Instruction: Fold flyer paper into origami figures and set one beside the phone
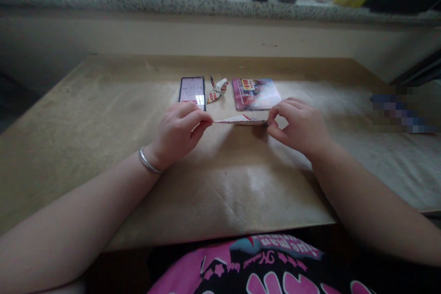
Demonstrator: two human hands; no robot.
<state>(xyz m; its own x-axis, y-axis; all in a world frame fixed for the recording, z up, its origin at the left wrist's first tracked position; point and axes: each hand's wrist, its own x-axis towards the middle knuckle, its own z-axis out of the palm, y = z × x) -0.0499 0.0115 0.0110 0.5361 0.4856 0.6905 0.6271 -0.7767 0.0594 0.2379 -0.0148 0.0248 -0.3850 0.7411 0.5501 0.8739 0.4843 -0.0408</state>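
Between my two hands stretches a folded piece of paper, seen nearly edge-on, pale with a red mark on top. My left hand pinches its left end between thumb and fingers. At the right end, the thumb and forefinger of my right hand grip the other tip. The paper is held just above the table and casts a shadow. Beyond it stands a folded paper bird, printed in white, red and blue. A phone showing a timer lies behind my left hand, partly covered by it.
A stack of colourful printed sheets lies behind the paper, near my right hand. The table has a yellowish cover. Bottles and other items line the stone windowsill at the back. A blurred item is at the far right.
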